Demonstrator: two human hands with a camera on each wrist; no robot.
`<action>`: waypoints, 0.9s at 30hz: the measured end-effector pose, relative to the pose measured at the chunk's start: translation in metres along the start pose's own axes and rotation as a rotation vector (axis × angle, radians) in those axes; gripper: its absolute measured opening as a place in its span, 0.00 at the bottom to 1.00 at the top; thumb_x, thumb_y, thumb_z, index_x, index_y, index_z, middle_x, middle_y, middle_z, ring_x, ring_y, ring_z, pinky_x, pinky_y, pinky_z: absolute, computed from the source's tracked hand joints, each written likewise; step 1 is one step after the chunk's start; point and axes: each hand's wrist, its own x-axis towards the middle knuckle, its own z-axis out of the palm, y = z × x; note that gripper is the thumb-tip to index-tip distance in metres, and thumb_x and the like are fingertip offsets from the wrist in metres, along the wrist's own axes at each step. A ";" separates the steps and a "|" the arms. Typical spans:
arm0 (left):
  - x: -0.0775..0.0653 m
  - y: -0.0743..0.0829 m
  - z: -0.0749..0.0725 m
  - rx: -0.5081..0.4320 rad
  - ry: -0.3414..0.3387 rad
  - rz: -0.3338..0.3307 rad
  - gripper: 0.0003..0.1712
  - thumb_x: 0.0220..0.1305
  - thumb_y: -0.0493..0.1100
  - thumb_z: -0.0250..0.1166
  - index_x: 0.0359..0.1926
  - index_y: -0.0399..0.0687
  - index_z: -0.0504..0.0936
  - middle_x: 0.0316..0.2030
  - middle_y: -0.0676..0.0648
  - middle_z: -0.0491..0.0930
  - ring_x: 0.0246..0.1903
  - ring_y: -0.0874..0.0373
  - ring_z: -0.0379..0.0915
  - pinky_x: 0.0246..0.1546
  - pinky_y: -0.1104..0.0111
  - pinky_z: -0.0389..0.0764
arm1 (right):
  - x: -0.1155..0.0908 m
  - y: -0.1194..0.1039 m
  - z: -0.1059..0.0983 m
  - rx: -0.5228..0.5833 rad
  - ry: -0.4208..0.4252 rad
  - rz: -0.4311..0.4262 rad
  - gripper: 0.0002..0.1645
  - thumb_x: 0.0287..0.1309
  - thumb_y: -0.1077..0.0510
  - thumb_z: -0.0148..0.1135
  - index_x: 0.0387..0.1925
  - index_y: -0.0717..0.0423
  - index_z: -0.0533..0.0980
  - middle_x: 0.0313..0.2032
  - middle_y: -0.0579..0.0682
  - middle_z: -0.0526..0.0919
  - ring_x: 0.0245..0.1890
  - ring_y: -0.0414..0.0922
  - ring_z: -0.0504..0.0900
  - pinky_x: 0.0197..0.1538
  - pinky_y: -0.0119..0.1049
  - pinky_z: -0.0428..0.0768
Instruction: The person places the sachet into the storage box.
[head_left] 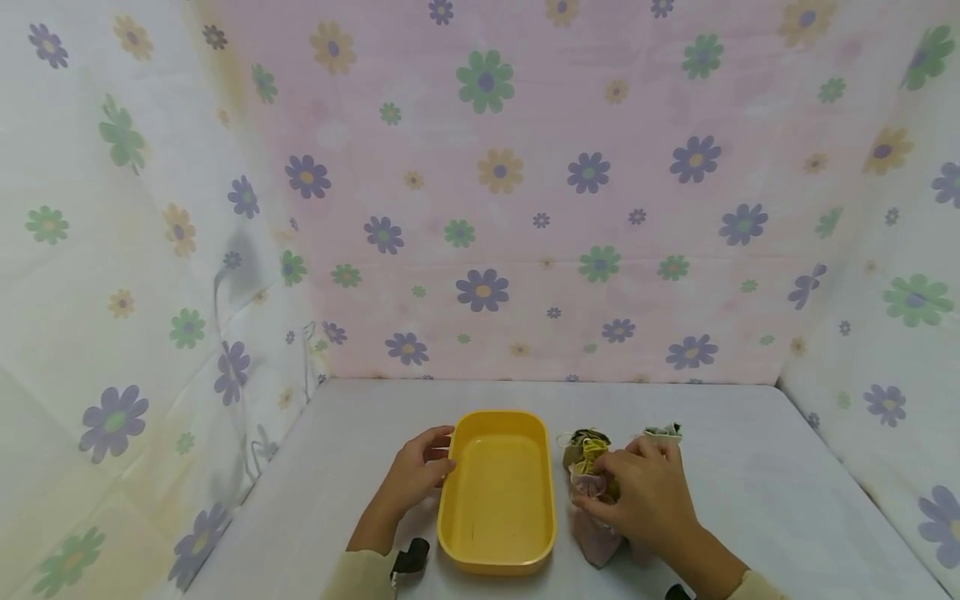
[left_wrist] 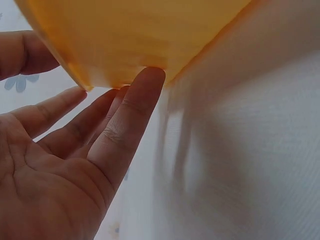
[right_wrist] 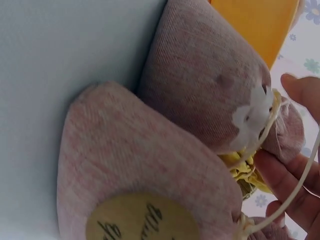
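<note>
A yellow tray [head_left: 497,492] lies on the white table. My left hand [head_left: 417,467] touches its left side with spread fingers; in the left wrist view the fingertips [left_wrist: 150,80] lie against the tray wall [left_wrist: 120,40]. My right hand [head_left: 643,492] is over a cluster of small drawstring pouches right of the tray. In the right wrist view, its thumb and fingers stand around the gathered neck of a pinkish pouch [right_wrist: 200,75] with white flower trim, the thumb apart from the cloth. Beside it is another pinkish pouch [right_wrist: 135,150] with an oval lettered label.
Yellow cord and cloth [head_left: 592,454] and an olive pouch [head_left: 573,454] show beyond my right fingers. A greenish, white-edged cloth top [head_left: 663,431] pokes out behind that hand. Flower-printed curtains [head_left: 495,225] enclose the table at the back and both sides.
</note>
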 end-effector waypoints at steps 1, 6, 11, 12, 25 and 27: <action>0.000 0.000 0.000 -0.003 0.002 0.003 0.32 0.66 0.41 0.67 0.71 0.52 0.73 0.64 0.42 0.78 0.58 0.47 0.79 0.46 0.60 0.90 | 0.000 -0.001 0.001 0.001 0.008 -0.001 0.25 0.33 0.25 0.81 0.26 0.31 0.82 0.22 0.26 0.76 0.34 0.38 0.67 0.47 0.49 0.64; 0.000 -0.002 0.000 -0.011 0.000 0.010 0.30 0.66 0.42 0.67 0.69 0.51 0.74 0.63 0.43 0.79 0.56 0.49 0.80 0.46 0.60 0.90 | -0.001 -0.004 0.003 0.020 0.039 -0.008 0.22 0.33 0.31 0.84 0.27 0.32 0.83 0.23 0.27 0.78 0.34 0.37 0.67 0.44 0.44 0.62; 0.000 -0.002 0.000 -0.033 -0.009 0.011 0.30 0.66 0.41 0.67 0.68 0.50 0.75 0.63 0.42 0.79 0.54 0.49 0.80 0.45 0.59 0.90 | -0.001 -0.005 0.002 0.030 0.070 -0.014 0.21 0.30 0.38 0.87 0.28 0.34 0.84 0.24 0.29 0.81 0.33 0.36 0.69 0.41 0.40 0.60; 0.000 -0.001 0.000 -0.036 -0.009 0.009 0.30 0.66 0.41 0.67 0.68 0.50 0.75 0.63 0.42 0.79 0.54 0.49 0.80 0.45 0.60 0.90 | -0.001 -0.005 0.002 0.033 0.073 -0.013 0.21 0.30 0.39 0.87 0.28 0.34 0.84 0.24 0.28 0.81 0.33 0.36 0.68 0.40 0.39 0.59; 0.000 -0.001 -0.001 -0.071 -0.034 -0.005 0.29 0.66 0.40 0.67 0.68 0.50 0.75 0.64 0.41 0.77 0.54 0.50 0.81 0.43 0.59 0.90 | -0.007 -0.008 -0.005 0.119 0.119 -0.002 0.19 0.31 0.47 0.88 0.29 0.32 0.85 0.24 0.26 0.80 0.31 0.31 0.63 0.38 0.34 0.55; 0.000 -0.002 -0.002 -0.077 -0.040 -0.002 0.30 0.66 0.41 0.67 0.68 0.50 0.75 0.64 0.41 0.77 0.54 0.49 0.81 0.44 0.58 0.90 | -0.008 -0.008 -0.006 0.135 0.129 -0.001 0.19 0.32 0.47 0.88 0.29 0.32 0.86 0.25 0.25 0.79 0.31 0.31 0.64 0.39 0.34 0.56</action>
